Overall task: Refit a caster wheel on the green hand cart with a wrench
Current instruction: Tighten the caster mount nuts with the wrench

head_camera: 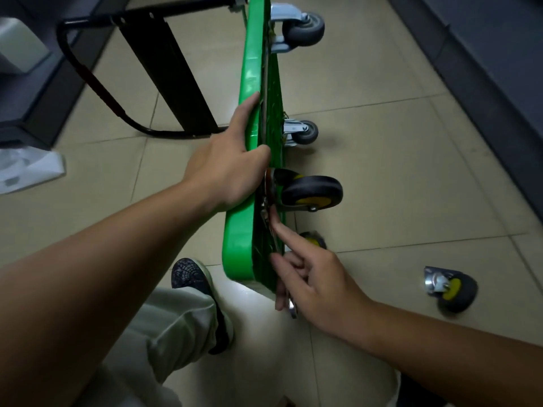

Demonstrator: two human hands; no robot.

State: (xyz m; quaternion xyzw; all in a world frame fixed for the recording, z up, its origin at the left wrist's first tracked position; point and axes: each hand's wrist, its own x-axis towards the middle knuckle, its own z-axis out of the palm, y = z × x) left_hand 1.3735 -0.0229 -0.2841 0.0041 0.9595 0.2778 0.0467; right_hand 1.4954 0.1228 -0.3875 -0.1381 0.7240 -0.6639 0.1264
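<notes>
Our right hand (317, 286) grips the wrench (292, 309) beside the caster wheel (311, 190), our left hand (226, 171) clutches the green cart (249, 83); tightening, we judge, next needs a steady swing.

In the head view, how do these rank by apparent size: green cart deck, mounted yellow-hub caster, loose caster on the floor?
1. green cart deck
2. mounted yellow-hub caster and loose caster, unranked: they look nearly alike, and differing distance from the camera leaves their order unsure.
</notes>
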